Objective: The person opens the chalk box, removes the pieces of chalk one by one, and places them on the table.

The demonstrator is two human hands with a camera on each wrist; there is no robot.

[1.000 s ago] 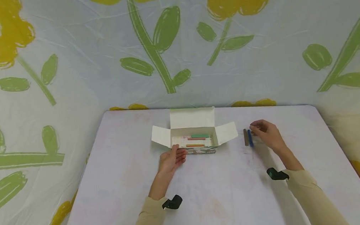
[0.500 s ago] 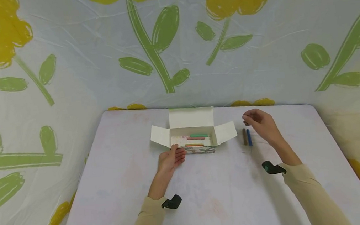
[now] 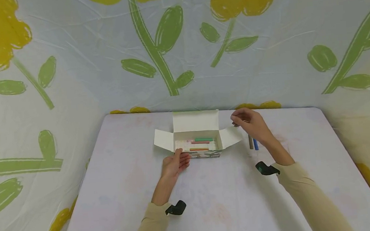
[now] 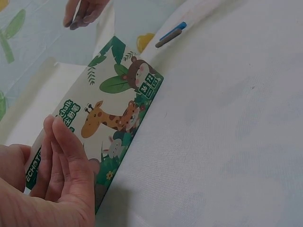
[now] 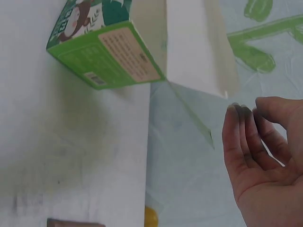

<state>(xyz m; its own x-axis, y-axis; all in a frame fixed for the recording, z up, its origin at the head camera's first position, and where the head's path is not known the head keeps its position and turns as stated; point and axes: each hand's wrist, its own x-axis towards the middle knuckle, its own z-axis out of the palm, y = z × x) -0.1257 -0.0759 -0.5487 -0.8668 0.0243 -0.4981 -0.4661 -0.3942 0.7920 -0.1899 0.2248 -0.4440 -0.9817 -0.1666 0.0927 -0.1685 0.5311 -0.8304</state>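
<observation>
The left hand [image 3: 175,163] rests flat against the box [image 3: 198,146], fingers straight. The right hand [image 3: 247,123] hangs loosely curled and empty above the right flap [image 3: 230,137]. It might bump that flap and push the box, knocking the chalk [image 3: 200,142] about.

Box [image 3: 195,131] thin matt cardboard, printed outside glossy-ish; chalk sticks [image 3: 201,142] dull, powdery; desk [image 3: 212,201] matt smooth cover; backdrop [image 3: 180,57] wrinkled shiny plastic sheet
</observation>
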